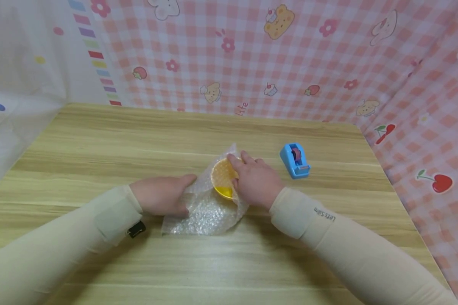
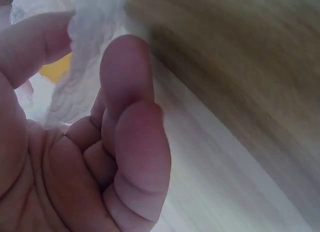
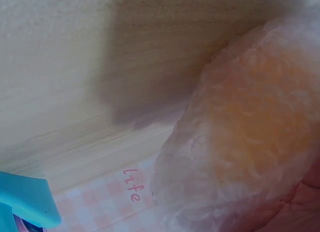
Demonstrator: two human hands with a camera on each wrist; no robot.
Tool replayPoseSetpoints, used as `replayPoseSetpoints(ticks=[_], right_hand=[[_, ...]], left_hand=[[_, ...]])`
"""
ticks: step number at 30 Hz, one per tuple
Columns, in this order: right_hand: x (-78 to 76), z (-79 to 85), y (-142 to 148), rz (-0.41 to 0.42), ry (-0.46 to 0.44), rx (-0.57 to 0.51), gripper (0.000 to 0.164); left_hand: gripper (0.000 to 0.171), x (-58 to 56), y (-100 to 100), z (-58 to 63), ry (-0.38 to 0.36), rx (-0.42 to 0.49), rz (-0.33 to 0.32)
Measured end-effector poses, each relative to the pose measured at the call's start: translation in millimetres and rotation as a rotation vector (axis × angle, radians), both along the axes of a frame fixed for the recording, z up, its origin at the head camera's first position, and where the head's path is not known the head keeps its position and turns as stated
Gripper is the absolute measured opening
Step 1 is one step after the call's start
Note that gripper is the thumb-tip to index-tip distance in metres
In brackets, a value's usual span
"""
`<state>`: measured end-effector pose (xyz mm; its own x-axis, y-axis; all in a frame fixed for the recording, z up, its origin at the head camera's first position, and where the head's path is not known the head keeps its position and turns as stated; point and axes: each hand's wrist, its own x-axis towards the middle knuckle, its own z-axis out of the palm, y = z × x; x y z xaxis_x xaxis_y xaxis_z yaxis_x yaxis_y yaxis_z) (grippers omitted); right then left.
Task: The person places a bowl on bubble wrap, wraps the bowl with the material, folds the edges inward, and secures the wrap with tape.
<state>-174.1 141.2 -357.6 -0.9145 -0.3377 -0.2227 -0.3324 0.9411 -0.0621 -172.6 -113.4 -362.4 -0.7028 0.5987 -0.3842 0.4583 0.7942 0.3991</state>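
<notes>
A round yellow cup [image 1: 223,191] lies partly wrapped in clear bubble wrap [image 1: 210,216] on the wooden table. One layer of the wrap covers part of its round opening. My right hand [image 1: 257,180] grips the cup through the wrap from the right, fingers over the upper rim. In the right wrist view, the bubble wrap [image 3: 185,177] bulges round the cup's yellow side, with the palm just showing at the lower right corner. On the left, my left hand [image 1: 162,195] holds the wrap's edge. The left wrist view has the wrap [image 2: 92,47] between thumb and curled fingers.
A blue tape dispenser [image 1: 295,161] with a small reddish roll stands on the table [image 1: 229,271], right of and behind the cup. A pink checked cloth [image 1: 198,51] with printed figures hangs along the back and right. White spotted cloth [image 1: 23,76] closes off the left.
</notes>
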Motion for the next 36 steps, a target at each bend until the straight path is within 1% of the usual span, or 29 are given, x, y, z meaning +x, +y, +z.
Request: replayPoseSetpoints(ticks=[5, 9, 12, 18, 20, 22, 26, 31, 36], right_hand=[[1.1, -1.0, -0.3, -0.019, 0.011, -0.016, 0.070], [1.1, -1.0, -0.6, -0.028, 0.011, -0.026, 0.070], [1.1, -0.6, -0.7, -0.030, 0.009, -0.031, 0.069], [1.3, -0.6, -1.0, -0.028, 0.011, -0.029, 0.069], [1.5, -0.8, -1.3, -0.030, 0.010, -0.028, 0.069], [1.8, -0.8, -1.6, -0.034, 0.008, -0.027, 0.069], [2.2, -0.4, -2.0, -0.040, 0.007, -0.027, 0.069], [2.0, -0.7, -1.5, -0.037, 0.009, -0.027, 0.069], [1.2, -2.0, -1.0, -0.028, 0.016, -0.024, 0.069]], left_hand=[[0.100, 0.8, -0.9, -0.2, 0.005, -0.007, -0.015], [0.103, 1.5, -1.8, 0.2, 0.004, -0.019, -0.025], [0.106, 1.9, -2.3, 1.3, -0.023, -0.008, -0.014], [0.111, 2.9, -1.6, 6.7, -0.132, 0.066, 0.019], [0.111, 3.5, -1.1, 8.8, -0.148, 0.079, 0.021], [0.112, 4.3, -0.6, 11.0, -0.153, 0.079, 0.022], [0.114, 5.9, 0.2, 14.0, -0.129, 0.085, 0.002], [0.118, 7.3, 2.1, 15.1, -0.125, 0.125, -0.009], [0.116, 8.2, 4.3, 16.2, -0.113, 0.132, -0.017]])
